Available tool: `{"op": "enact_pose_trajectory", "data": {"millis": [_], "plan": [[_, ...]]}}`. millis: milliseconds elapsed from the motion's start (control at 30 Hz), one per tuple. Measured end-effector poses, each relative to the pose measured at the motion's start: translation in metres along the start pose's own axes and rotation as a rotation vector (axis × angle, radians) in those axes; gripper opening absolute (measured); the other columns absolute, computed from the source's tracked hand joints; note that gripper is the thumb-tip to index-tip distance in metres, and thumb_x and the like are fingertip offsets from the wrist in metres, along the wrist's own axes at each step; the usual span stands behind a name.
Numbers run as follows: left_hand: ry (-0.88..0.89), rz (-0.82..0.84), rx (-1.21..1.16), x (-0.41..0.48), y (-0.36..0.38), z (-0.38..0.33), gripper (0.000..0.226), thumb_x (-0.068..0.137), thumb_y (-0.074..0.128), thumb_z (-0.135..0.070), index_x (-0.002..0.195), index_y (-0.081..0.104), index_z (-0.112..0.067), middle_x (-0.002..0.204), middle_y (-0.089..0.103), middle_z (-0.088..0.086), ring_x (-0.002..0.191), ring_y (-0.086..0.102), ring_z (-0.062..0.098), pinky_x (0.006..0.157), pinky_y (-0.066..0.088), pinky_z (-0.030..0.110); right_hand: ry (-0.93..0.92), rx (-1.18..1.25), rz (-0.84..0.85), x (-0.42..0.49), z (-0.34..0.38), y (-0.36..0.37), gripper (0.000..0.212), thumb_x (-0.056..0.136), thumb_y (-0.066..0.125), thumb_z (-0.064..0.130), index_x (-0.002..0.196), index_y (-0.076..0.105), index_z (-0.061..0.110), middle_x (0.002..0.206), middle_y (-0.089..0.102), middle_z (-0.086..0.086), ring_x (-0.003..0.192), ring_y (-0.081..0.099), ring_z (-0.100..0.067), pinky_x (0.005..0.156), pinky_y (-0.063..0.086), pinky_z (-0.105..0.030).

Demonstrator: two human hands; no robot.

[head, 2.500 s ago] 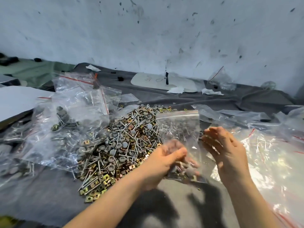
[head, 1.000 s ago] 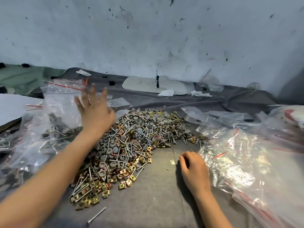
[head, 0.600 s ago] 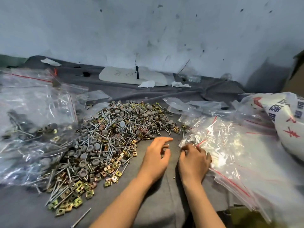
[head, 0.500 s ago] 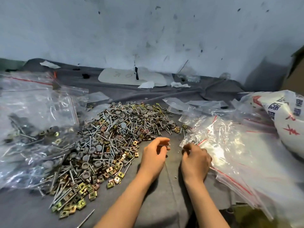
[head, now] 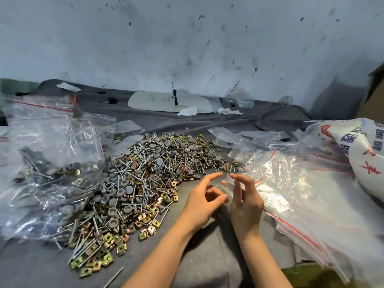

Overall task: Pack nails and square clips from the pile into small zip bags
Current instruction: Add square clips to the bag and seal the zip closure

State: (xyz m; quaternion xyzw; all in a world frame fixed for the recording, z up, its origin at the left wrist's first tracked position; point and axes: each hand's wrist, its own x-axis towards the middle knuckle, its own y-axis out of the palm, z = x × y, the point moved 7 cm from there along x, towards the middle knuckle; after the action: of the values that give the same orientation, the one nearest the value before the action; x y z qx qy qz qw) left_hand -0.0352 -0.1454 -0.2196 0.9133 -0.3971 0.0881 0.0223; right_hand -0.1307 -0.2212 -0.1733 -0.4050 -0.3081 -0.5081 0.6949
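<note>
A grey cloth (head: pixel 187 256) covers the work surface up to the wall. In its middle lies a wide pile (head: pixel 141 177) of nails, square clips (head: pixel 97 260) and grey round caps (head: pixel 187 148). Left of the pile, touching it, lie filled bags (head: pixel 52 163). On the right is a stack of empty zip bags (head: pixel 301 194), and a white printed sack (head: pixel 365 154) beside them. By the wall lie a white board (head: pixel 158 100) and paper scraps (head: pixel 188 111). One loose nail (head: pixel 114 276) lies at the front.
</note>
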Motion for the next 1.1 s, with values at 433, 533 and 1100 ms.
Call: {"op": "enact_pose_trajectory", "data": {"millis": [433,533,1100], "plan": [[-0.101,-0.153,-0.917,0.004,-0.031,-0.004,0.019,0.067,0.044,-0.008,0.05,0.048,-0.012,0.057,0.043,0.005,0.073,0.062,0.026,0.089,0.052,0.053,0.684,0.323,0.242,-0.019,-0.058,0.017,0.024,0.088,0.066,0.023,0.107,0.055,0.032,0.092,0.07,0.005,0.079,0.065,0.004,0.076,0.051,-0.022],[-0.079,-0.166,-0.982,0.002,-0.034,-0.005,0.026,0.073,0.034,-0.015,0.049,0.043,-0.014,0.055,0.037,0.004,0.059,0.054,0.02,0.094,0.044,0.062,0.82,0.65,0.294,-0.024,-0.056,0.027,0.028,0.081,0.067,0.024,0.108,0.062,0.021,0.083,0.074,-0.004,0.067,0.069,-0.015,0.06,0.056,-0.028],[0.625,-0.554,0.829,-0.033,-0.02,-0.049,0.036,0.079,0.056,-0.024,0.114,0.049,-0.022,0.112,0.058,-0.001,0.115,0.049,0.02,0.105,0.033,0.045,0.917,0.855,0.333,-0.027,-0.054,0.03,0.023,0.063,0.072,0.012,0.082,0.077,0.023,0.076,0.071,0.002,0.069,0.063,-0.005,0.063,0.051,-0.015]]}}
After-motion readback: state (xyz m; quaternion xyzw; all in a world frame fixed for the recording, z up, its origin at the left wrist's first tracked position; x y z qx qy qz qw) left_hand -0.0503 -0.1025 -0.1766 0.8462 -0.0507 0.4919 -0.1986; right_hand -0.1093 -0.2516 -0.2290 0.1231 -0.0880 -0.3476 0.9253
